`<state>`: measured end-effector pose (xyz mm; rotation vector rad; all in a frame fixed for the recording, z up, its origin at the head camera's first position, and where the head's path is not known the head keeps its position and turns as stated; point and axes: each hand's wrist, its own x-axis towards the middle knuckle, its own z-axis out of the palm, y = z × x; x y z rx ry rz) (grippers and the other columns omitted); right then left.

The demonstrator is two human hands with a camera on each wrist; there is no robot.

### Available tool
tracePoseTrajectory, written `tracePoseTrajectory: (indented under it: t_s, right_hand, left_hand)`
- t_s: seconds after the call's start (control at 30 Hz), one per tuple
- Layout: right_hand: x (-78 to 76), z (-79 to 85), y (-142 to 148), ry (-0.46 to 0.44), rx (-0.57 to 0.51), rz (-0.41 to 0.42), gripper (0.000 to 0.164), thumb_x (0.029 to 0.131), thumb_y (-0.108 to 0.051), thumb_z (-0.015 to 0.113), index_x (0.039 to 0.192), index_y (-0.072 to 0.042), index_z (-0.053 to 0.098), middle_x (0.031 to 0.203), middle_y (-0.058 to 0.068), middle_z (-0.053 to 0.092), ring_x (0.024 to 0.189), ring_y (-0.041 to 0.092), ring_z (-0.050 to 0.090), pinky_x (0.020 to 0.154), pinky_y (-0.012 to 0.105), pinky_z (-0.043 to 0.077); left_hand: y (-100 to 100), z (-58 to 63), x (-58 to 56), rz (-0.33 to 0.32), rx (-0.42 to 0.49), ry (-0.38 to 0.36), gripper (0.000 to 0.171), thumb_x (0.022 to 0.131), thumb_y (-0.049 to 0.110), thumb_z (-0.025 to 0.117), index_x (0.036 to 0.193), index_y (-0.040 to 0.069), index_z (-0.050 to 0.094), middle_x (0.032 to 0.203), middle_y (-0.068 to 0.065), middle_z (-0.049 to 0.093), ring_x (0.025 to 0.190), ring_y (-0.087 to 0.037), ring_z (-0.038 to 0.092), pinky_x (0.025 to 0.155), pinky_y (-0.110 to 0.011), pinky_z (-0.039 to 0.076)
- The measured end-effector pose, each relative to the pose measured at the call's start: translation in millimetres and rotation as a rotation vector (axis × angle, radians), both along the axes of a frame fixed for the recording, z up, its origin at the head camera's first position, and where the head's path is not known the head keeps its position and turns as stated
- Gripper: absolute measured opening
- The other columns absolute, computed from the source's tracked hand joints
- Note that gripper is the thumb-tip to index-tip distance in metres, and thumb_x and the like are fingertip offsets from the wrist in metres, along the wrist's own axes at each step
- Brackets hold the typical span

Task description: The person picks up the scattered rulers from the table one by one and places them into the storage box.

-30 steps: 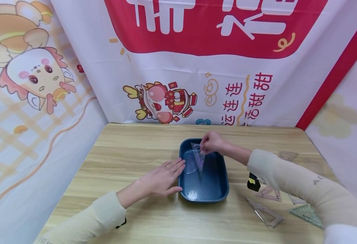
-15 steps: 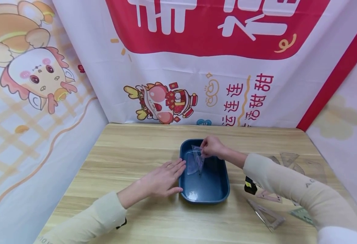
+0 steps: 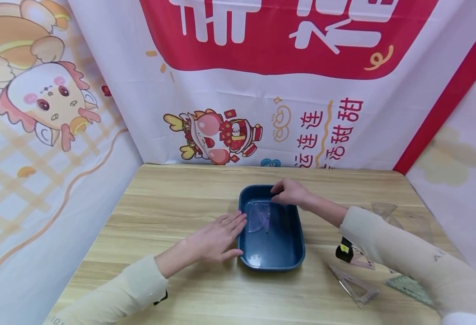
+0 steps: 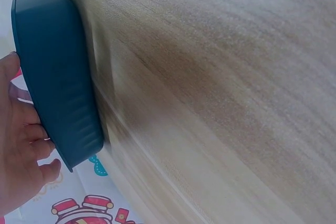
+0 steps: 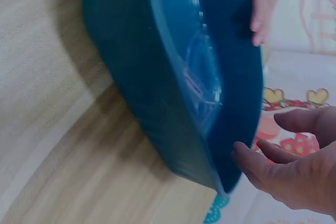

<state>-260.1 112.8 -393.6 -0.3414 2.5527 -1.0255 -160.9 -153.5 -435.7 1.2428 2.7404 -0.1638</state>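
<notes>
A dark blue rectangular plastic bin (image 3: 278, 250) stands on the table. Inside, towards its far left, a clear set square with purple markings (image 3: 264, 216) lies over a clear rounded piece (image 3: 254, 222), perhaps a protractor. My left hand (image 3: 217, 237) rests its extended fingers on the bin's left rim; the left wrist view shows those fingers (image 4: 32, 132) along the outer edge. Above the far right corner is my right hand (image 3: 291, 193). In the right wrist view, thumb and fingers (image 5: 257, 166) are apart with nothing between them.
Right of the bin lie a clear set square (image 3: 368, 294) with a thin silver object (image 3: 349, 289) along it, a green set square (image 3: 408, 289), a black item with a yellow mark (image 3: 344, 252) and several clear pieces (image 3: 384, 208), partly under the right sleeve. Printed cloth (image 3: 221, 85) hangs behind.
The right hand lowered the purple-marked set square into the bin and let go of it. It then moved slightly up and right. The left hand stayed at the rim.
</notes>
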Motion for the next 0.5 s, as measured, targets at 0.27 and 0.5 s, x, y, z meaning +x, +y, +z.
tracePoseTrajectory:
  t_s: [0.27, 0.5]
  right_hand:
    - [3.4, 17.1, 28, -0.024, -0.057, 0.116, 0.039, 0.096, -0.013, 0.062, 0.132, 0.003, 0.059, 0.134, 0.024, 0.060, 0.115, 0.031, 0.063, 0.101, 0.046, 0.054]
    - [14.7, 25.8, 52, -0.037, -0.119, 0.177, 0.042, 0.096, -0.011, 0.062, 0.135, 0.003, 0.055, 0.138, 0.026, 0.057, 0.127, 0.039, 0.059, 0.102, 0.047, 0.053]
  left_hand:
    - [0, -1.0, -0.3, 0.007, -0.009, 0.000, 0.083, 0.100, 0.063, 0.037, 0.157, 0.005, 0.026, 0.166, -0.013, 0.022, 0.156, -0.027, 0.016, 0.123, -0.047, 0.027]
    - [2, -1.6, -0.5, 0.012, -0.010, -0.009, 0.083, 0.100, 0.064, 0.037, 0.158, 0.006, 0.025, 0.167, -0.012, 0.021, 0.156, -0.027, 0.015, 0.124, -0.047, 0.026]
